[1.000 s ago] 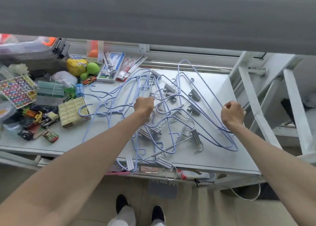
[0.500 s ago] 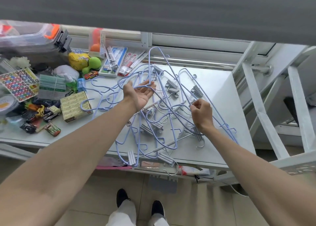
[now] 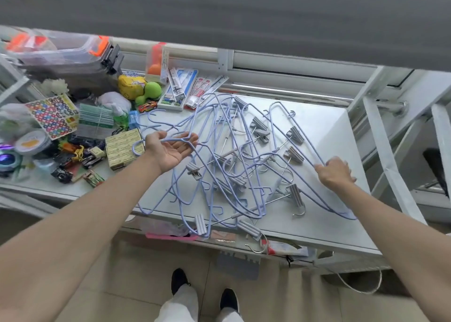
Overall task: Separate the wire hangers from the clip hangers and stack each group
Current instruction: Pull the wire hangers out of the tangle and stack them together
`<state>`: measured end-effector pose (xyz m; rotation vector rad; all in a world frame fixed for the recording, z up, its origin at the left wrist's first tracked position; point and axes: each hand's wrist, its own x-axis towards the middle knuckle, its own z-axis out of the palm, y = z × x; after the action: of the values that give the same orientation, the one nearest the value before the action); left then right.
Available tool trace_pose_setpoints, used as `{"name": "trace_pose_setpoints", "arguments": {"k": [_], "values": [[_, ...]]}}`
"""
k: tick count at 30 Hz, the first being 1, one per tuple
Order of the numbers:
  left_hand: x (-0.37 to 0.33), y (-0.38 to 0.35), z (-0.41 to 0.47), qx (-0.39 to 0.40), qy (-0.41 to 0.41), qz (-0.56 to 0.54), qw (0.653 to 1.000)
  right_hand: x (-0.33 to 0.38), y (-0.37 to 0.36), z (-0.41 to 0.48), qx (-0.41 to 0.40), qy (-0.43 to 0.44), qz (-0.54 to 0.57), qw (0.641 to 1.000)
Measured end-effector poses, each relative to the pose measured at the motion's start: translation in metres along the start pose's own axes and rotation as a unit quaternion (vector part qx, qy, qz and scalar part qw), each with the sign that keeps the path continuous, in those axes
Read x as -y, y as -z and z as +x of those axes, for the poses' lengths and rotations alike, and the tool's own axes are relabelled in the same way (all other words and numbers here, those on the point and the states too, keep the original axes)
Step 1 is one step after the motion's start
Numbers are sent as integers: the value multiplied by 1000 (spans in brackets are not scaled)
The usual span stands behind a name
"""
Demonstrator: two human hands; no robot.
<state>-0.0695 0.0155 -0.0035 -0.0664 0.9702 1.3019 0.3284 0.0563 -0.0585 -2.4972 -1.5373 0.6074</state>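
The right hand point(image 3: 335, 173), which half a second ago was being worked into the middle of the heap, is now being carried out toward the right side of the flat white metal table point(image 3: 329, 126). Its fingers are being curled round the sloping arm of one long pale blue coated wire hanger point(image 3: 305, 136), which is being drawn away from the tangled heap of blue wire hangers point(image 3: 219, 165) and silver clip hangers with grey ribbed clips point(image 3: 295, 195). The left hand point(image 3: 170, 148) is being kept palm-up and open, as before, with another blue hanger's neck lying across its fingers. A first wire hanger is judged to be coming free, though no stack is being formed yet. The right fingertips are being hidden behind the hand's back, and which hook belongs to which hanger inside the heap cannot be told.
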Motion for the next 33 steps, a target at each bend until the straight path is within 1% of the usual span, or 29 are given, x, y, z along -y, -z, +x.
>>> {"name": "trace_pose_setpoints", "arguments": {"k": [2, 6, 12, 15, 17, 21, 24, 27, 29, 33], "values": [[0, 8, -3, -7, 2, -3, 1000, 0, -2, 1, 2, 16, 19, 1000], [5, 16, -7, -15, -4, -22, 1000, 1, -7, 1, -36, 52, 100, 993], [3, 23, -8, -22, -16, -27, 999, 5, -2, -5, -94, 27, 195, 976], [0, 23, -8, -25, -16, -30, 999, 4, 5, -5, -93, 30, 276, 956], [1, 22, -7, -25, -14, -35, 999, 1, 8, -1, -90, 27, 307, 947], [6, 20, -6, -21, -13, -39, 999, -3, 16, 6, -58, -24, 378, 924], [12, 17, -6, -19, -8, -29, 999, -5, 23, 7, -31, -60, 438, 897], [19, 14, -2, -4, 8, -19, 1000, -2, 25, 7, 18, -82, 494, 865], [20, 13, 0, 20, 19, -22, 999, 5, 24, 6, 49, -90, 513, 852], [14, 12, -6, 87, 31, -41, 995, 28, 17, -2, 98, -86, 519, 845]]}}
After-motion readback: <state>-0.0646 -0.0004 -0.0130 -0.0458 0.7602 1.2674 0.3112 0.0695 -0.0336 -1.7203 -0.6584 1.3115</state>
